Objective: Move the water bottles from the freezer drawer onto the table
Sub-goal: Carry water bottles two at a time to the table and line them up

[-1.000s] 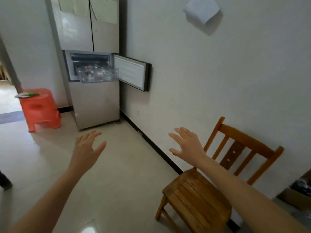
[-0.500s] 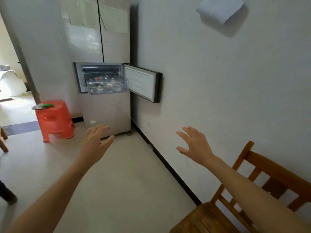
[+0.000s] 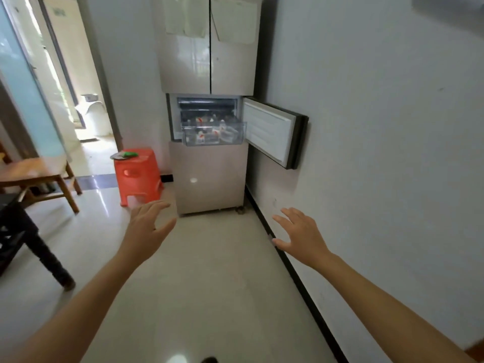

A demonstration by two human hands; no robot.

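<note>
Two bare hands are reaching forward across the lower half of the frame, and neither is holding anything. At the far left edge, a wooden table (image 3: 34,170) is standing on the glossy floor (image 3: 209,284), with a dark piece of furniture (image 3: 44,252) showing just below it in the lower left corner. Right of the table, an orange plastic stool (image 3: 138,179) is sitting just beside the refrigerator, carrying a small plate with something green (image 3: 129,154) on top.

The left hand (image 3: 148,229) is hovering left of centre in the lower part, its fingers apart and slightly bent, the thumb spread away from them. Above it, in the centre of the frame, the refrigerator (image 3: 209,61) is standing upright with papers stuck on its upper doors. Its middle compartment is standing open, and the clear freezer drawer (image 3: 214,138) is sticking out of it. The water bottles (image 3: 209,131) are lying inside that drawer, well apart from both hands; they are too blurred to count.

The freezer door (image 3: 272,132) is hanging open to the right, close to the white wall (image 3: 379,127). Below it, right of centre, the right hand (image 3: 301,237) is hovering over the black baseboard (image 3: 301,289), its fingers spread and relaxed.
</note>
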